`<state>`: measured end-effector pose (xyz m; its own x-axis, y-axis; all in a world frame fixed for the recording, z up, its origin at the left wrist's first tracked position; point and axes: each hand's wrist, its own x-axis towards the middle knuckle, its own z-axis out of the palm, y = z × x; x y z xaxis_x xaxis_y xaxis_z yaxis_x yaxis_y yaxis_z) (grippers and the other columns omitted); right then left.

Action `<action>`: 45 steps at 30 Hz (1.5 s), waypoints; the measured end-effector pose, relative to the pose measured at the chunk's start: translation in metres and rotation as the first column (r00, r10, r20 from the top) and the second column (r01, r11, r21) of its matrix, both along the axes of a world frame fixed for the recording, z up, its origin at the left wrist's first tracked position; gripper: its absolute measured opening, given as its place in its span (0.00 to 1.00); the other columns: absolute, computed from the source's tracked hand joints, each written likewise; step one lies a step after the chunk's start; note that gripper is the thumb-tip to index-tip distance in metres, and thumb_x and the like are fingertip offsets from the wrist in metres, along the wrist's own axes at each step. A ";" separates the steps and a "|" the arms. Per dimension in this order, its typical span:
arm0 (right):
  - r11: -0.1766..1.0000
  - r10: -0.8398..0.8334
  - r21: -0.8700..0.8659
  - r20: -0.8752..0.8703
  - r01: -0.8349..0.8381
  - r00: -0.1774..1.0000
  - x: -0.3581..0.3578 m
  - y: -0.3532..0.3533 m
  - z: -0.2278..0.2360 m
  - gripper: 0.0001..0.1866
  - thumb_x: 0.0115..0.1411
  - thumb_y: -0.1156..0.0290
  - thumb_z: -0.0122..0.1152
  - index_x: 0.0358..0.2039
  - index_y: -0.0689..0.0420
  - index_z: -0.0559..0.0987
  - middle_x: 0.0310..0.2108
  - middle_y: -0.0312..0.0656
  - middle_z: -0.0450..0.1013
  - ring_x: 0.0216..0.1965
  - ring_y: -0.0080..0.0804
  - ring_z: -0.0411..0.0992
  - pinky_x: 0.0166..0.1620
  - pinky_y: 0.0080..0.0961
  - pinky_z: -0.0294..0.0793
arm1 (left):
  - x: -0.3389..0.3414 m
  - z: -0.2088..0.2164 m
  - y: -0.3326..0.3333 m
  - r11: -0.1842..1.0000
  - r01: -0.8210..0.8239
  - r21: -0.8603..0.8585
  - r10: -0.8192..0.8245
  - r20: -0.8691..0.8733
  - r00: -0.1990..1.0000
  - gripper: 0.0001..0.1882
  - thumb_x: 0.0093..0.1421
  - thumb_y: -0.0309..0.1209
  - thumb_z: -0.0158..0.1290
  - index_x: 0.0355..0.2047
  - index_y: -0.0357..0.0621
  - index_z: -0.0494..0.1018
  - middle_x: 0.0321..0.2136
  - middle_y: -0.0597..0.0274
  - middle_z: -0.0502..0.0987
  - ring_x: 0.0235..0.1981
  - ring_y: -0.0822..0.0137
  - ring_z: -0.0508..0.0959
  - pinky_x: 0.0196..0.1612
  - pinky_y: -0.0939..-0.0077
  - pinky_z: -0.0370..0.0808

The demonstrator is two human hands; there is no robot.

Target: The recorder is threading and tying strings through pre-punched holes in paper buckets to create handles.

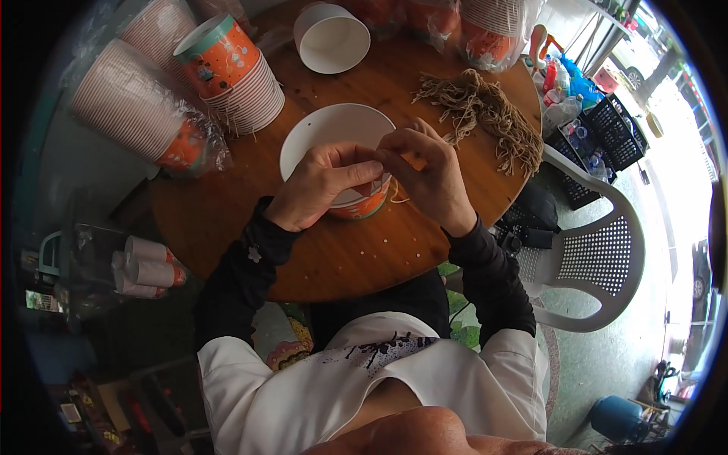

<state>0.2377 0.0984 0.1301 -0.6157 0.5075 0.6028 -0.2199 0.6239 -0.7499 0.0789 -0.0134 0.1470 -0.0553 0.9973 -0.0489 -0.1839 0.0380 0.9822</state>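
Note:
A round paper bucket, white inside with an orange printed outside, stands on the wooden table in front of me. Over its near right rim, my left hand and my right hand meet with fingertips pinched close together. Whatever lies between the fingertips is too small to make out. A thin pale cord shows at the bucket's right side, just below my right hand. To the right lies a loose, tangled bundle of tan cords.
A white tub lies tipped at the back. Stacked orange buckets and bagged stacks fill the left back. A plastic chair stands right, near black crates. Small pale specks dot the wooden table.

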 end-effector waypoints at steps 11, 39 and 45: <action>0.949 0.009 -0.312 -0.085 -0.035 0.996 0.004 -0.011 -0.024 0.08 0.58 0.74 0.65 0.38 0.63 0.79 0.33 0.40 0.78 0.36 0.22 0.75 0.41 0.22 0.74 | 0.002 -0.002 -0.003 0.993 -0.116 0.023 0.116 -0.032 0.993 0.10 0.63 0.30 0.56 0.39 0.35 0.77 0.31 0.64 0.80 0.31 0.78 0.77 0.39 0.86 0.74; 0.977 -0.211 0.006 -0.117 0.214 0.970 -0.002 -0.023 -0.027 0.07 0.52 0.80 0.63 0.31 0.61 0.75 0.28 0.42 0.72 0.32 0.39 0.72 0.36 0.30 0.71 | 0.014 -0.010 0.003 0.923 -0.293 0.248 0.339 -0.168 0.925 0.06 0.63 0.22 0.54 0.40 0.35 0.73 0.32 0.63 0.79 0.32 0.74 0.80 0.40 0.82 0.78; 0.976 -0.215 -0.003 -0.107 0.216 0.971 -0.002 -0.024 -0.027 0.07 0.51 0.81 0.63 0.31 0.60 0.75 0.28 0.42 0.72 0.32 0.40 0.72 0.36 0.32 0.71 | 0.008 -0.016 0.002 0.924 -0.217 0.316 0.328 -0.361 0.873 0.04 0.62 0.21 0.54 0.37 0.34 0.74 0.31 0.62 0.79 0.32 0.75 0.80 0.36 0.80 0.79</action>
